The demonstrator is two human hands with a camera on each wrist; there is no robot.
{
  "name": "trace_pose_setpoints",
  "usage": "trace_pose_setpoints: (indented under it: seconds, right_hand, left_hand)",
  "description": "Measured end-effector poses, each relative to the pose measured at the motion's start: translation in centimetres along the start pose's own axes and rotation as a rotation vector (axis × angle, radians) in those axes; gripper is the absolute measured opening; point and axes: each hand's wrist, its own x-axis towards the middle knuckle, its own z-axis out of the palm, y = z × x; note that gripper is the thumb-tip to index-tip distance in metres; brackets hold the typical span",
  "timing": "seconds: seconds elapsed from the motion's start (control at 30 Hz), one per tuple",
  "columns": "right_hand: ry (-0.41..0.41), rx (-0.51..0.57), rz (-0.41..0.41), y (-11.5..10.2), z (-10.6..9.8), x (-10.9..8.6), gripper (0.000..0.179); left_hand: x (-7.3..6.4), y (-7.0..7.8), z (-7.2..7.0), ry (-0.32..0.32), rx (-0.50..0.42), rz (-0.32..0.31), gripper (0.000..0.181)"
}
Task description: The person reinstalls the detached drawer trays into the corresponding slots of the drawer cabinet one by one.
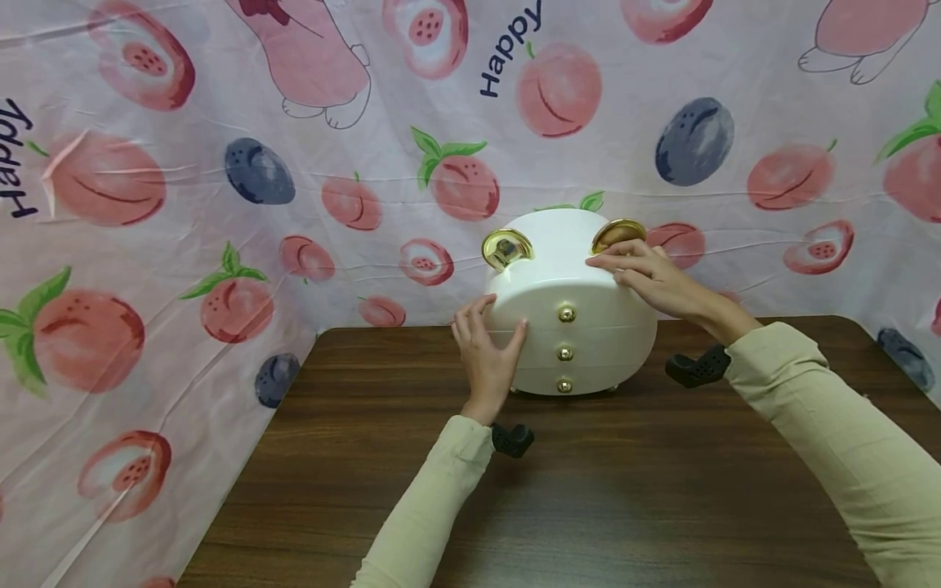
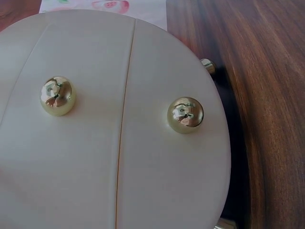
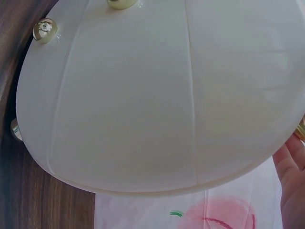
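A glossy white rounded cabinet (image 1: 610, 347) stands on the table, with drawer seams and three round gold knobs (image 1: 565, 354) down its front. Two gold ear-shaped discs rise from its top: the left disc (image 1: 507, 247) is uncovered, the right disc (image 1: 619, 232) partly hidden by fingers. My left hand (image 1: 488, 351) rests against the cabinet's left side, fingers spread and thumb toward the front. At the base of the right disc my right hand (image 1: 647, 278) holds on with bent fingers; part of its grip is hidden. In the right wrist view, fingers (image 3: 288, 164) reach the disc at the frame's edge.
A dark brown wooden table (image 1: 588, 506) carries the cabinet near its back edge. Behind and to the left hangs a fruit-printed cloth (image 1: 353, 278), close to the cabinet's back. Black wrist mounts (image 1: 697, 367) stick out below both wrists. Small gold feet (image 2: 208, 65) hold the cabinet up.
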Motion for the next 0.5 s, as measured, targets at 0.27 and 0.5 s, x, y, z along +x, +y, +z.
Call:
trace_pose_setpoints:
  seconds: [0.27,0.5]
  right_hand:
    - [0.005,-0.01,-0.036,0.13,-0.06,-0.11,0.035]
    - [0.013,0.0,-0.078,0.12,0.04,-0.29,0.035]
  left_hand:
    - [0.12,-0.03,0.11,0.006,-0.008,-0.005,0.048]
    - [0.3,0.01,0.01,-0.011,-0.003,0.001,0.047]
